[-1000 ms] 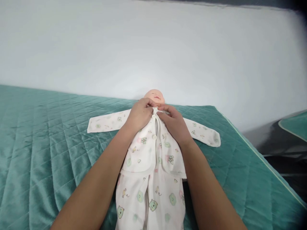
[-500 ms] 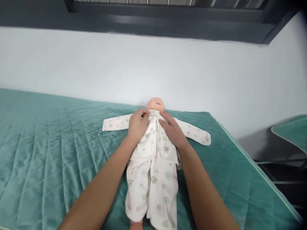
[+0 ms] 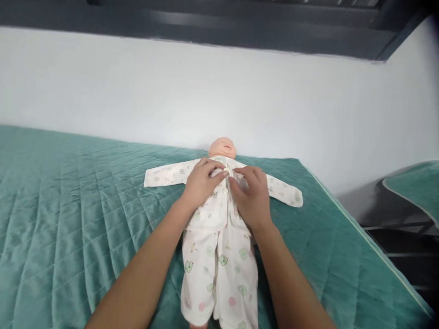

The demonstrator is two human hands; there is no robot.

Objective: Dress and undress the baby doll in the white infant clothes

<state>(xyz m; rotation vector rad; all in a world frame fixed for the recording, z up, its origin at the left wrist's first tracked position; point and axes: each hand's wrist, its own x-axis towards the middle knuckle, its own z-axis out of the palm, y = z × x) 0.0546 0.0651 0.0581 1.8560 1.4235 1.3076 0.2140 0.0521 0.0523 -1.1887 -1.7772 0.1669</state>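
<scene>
A baby doll [image 3: 222,147] lies on its back with its head toward the wall, dressed in a white printed baby shirt [image 3: 208,219] and matching trousers [image 3: 236,278]. My left hand [image 3: 204,180] pinches the edge of the shirt's front opening near the upper chest, by a small button. Opposite it, my right hand [image 3: 253,192] has thumb and index finger closed on the other front edge. Below the fingers a second button [image 3: 225,191] shows on the shirt front. Both sleeves stretch out sideways. The fingertips partly hide the cloth between them.
Under the doll is a green quilted cover [image 3: 103,205], its edge running down the right side. A white wall [image 3: 171,91] rises behind, with a dark frame [image 3: 206,25] above. At the right are another green padded piece [image 3: 414,183] and dark metal bars [image 3: 404,253].
Both hands have come off the shoulder and chest sides to the shirt's middle opening, slightly lower, and now pinch its edges. The view has tilted down a little.
</scene>
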